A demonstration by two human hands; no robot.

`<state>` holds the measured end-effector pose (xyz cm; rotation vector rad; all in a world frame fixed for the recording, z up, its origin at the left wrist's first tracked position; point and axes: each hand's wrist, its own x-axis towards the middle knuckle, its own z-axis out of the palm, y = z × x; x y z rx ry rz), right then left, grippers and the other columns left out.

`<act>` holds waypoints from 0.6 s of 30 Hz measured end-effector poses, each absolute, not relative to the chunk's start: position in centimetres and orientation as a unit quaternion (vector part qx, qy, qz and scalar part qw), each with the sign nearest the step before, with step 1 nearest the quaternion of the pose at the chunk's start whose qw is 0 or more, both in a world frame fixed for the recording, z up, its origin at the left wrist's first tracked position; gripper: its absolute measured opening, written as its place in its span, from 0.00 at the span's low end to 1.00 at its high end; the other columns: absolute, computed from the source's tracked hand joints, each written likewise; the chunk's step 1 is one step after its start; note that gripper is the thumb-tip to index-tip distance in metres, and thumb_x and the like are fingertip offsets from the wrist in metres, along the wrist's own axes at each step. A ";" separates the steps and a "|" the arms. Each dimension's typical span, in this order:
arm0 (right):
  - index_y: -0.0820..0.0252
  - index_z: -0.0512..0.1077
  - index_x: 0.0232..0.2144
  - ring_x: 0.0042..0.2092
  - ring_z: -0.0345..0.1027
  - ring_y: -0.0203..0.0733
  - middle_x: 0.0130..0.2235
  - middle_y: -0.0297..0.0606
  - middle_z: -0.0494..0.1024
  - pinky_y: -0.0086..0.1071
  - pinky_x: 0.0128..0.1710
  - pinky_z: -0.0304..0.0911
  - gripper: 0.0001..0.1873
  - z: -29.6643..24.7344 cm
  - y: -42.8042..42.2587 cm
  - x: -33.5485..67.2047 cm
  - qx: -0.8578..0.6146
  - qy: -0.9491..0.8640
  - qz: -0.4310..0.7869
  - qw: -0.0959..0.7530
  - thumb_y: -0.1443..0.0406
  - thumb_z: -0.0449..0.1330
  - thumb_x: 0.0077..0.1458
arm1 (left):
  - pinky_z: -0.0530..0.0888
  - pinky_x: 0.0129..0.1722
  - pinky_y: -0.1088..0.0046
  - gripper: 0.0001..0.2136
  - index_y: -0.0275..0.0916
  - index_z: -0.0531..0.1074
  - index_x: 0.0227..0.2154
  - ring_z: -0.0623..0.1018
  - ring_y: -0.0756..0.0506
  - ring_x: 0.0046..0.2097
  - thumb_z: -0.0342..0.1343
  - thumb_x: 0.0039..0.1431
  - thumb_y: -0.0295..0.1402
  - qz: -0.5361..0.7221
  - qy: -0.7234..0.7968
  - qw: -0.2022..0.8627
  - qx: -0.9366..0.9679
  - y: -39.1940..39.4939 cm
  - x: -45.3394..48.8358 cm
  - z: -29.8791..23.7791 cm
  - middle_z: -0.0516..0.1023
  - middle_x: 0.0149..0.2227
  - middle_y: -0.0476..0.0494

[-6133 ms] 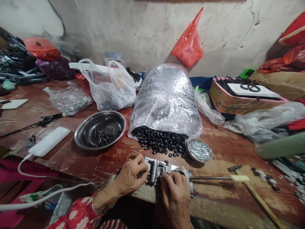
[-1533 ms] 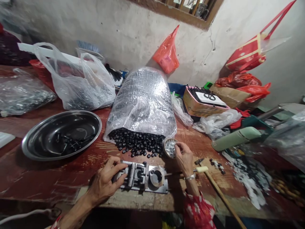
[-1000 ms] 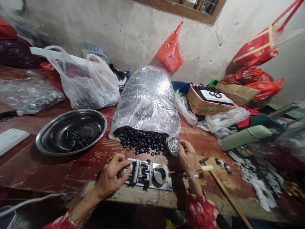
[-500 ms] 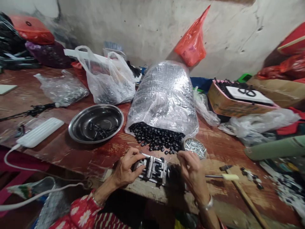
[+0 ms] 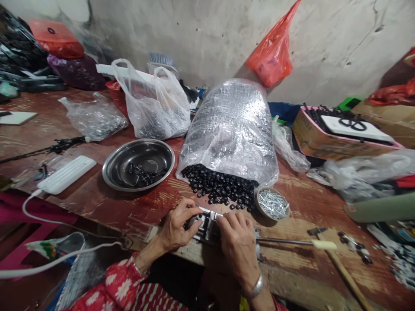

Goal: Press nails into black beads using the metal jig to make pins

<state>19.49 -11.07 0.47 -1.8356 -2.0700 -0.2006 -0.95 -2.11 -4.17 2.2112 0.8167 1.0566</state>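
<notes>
"Working both hands at the metal jig (image 5: pixel 209 224), near edge of the table (image 5: pixel 136 211). Your read on the left?"

"Left hand (image 5: pixel 181 222): thumb and forefinger bent over the jig's left end, a gap between their tips. Touching, it seems. Whether it grips or only steadies, cannot tell."

"And the right hand (image 5: pixel 238 242)?"

"Laid over the jig's right part, fingers bunched and pointing down. Tips hidden behind the knuckles. Cannot tell if anything is pinched there."

"Step in hand?"

"My judgement: seating or adjusting something small in the jig. Dark shapes show in the slots between the hands, too blurred to name."

"Supplies about?"

"Small bowl (image 5: pixel 264 214) of silver pins (image 5: pixel 273 203) beyond the right hand, to its right. Black round pieces (image 5: pixel 220 185) spilling from the silvery sack (image 5: pixel 230 129), just behind the jig. Steel basin (image 5: pixel 118 166) to the left, black parts (image 5: pixel 145 176) lying in it. Rod with a pale handle (image 5: pixel 324 245) sticking out rightward from beside the jig; hammer (image 5: pixel 345 270) near it."

"What would the next move call for?"

"Left side kept steady, I'd say, and right fingertips lined up with the slot before any pressing"
</notes>
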 end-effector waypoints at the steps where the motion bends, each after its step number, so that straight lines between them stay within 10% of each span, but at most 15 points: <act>1: 0.54 0.73 0.41 0.41 0.60 0.48 0.38 0.39 0.75 0.42 0.42 0.52 0.12 0.6 -11.2 19.5 -0.650 -0.731 -0.068 0.195 0.73 0.53 0.66 | 0.79 0.45 0.69 0.13 0.41 0.75 0.51 0.77 0.45 0.46 0.57 0.64 0.32 0.393 0.305 0.277 0.822 -2.1 -1.0 -4.2 0.71 0.47 0.40; 18: 0.50 0.74 0.43 0.42 0.64 0.47 0.41 0.36 0.78 0.41 0.42 0.56 0.10 -0.2 -12.2 18.1 -0.634 -0.723 -0.001 0.274 0.70 0.56 0.67 | 0.76 0.39 0.73 0.13 0.41 0.75 0.50 0.76 0.49 0.40 0.59 0.62 0.30 0.385 0.292 0.269 0.833 -2.3 -1.2 -4.3 0.69 0.49 0.40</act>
